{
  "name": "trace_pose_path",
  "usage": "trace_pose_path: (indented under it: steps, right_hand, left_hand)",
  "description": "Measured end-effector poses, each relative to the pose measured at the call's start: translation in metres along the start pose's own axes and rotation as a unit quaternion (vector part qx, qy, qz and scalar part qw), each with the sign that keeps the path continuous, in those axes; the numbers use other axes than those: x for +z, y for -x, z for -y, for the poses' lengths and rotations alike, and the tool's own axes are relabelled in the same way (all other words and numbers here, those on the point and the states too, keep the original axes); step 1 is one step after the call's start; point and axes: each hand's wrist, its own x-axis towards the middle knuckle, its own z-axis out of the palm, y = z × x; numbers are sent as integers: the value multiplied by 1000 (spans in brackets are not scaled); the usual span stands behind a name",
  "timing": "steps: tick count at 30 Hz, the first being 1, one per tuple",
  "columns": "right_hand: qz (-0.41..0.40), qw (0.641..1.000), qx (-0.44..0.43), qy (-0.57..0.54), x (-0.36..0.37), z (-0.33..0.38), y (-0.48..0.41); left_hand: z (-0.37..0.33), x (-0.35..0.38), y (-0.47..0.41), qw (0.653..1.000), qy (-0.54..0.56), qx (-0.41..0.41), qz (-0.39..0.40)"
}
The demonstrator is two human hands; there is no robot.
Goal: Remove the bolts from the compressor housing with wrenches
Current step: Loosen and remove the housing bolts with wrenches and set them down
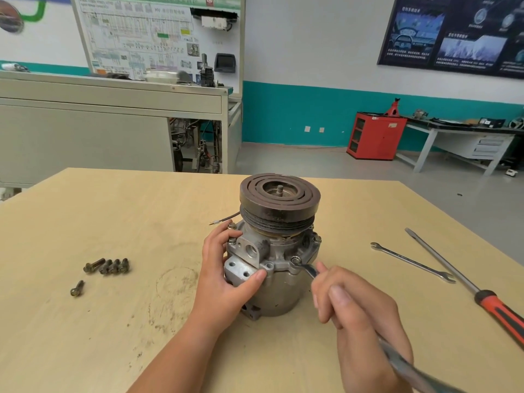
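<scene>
Head view. Noted grey metal compressor housing (279, 282) upright mid pale wooden table (170, 321), left hand (224, 275) clasping its flange, right hand (360, 313) gripping steel wrench (308, 269) seated on front bolt (295, 260). Counted five loose dark bolts (109, 266) out (one apart); at least three other flange bolts (232, 226) still seated.

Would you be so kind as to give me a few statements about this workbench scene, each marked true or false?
1. The left hand grips the grey metal compressor housing. True.
2. The right hand holds a steel wrench whose head sits at a flange bolt. True.
3. The loose dark bolts lie to the right of the housing. False: they lie on the pale wooden table to its left.
4. The red-and-black-handled screwdriver is held in the fingers. False: it lies on the table beside a second silver wrench.
</scene>
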Motion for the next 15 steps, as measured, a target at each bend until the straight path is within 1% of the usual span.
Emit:
trace_pose_path:
  steps: [2, 4, 5, 7, 9, 10, 12, 14, 15]
  right_hand:
    - [-14, 1000, 10, -26, -5, -3, 1]
    - [-20, 993, 44, -107, -19, -7, -9]
    - [-15, 984, 71, -165, -28, -11, -19]
    - [-25, 947, 149, -285, -43, -26, -48]
    - [-30, 897, 236, -372, -49, -45, -75]
    - [-21, 880, 267, -394, -48, -53, -87]
    - [12, 858, 302, -416, -44, -65, -103]
    - [54, 842, 320, -430, -44, -67, -110]
    - [56, 834, 321, -446, -47, -64, -110]
  left_hand:
    - [-1, 0, 0, 1000, -1, -7, 2]
    - [-1, 0, 0, 1000, -1, -11, 3]
    - [0, 0, 0, 1000, -2, -12, 2]
    - [0, -1, 1, 1000, -3, -12, 2]
    - [0, -1, 1, 1000, -5, -13, 2]
    - [-1, -1, 1, 1000, -5, -10, 1]
    - [-2, -1, 0, 1000, -5, -2, 1]
    - [-4, -1, 0, 1000, -11, -2, 5]
    - [-4, -1, 0, 1000, -12, -2, 5]
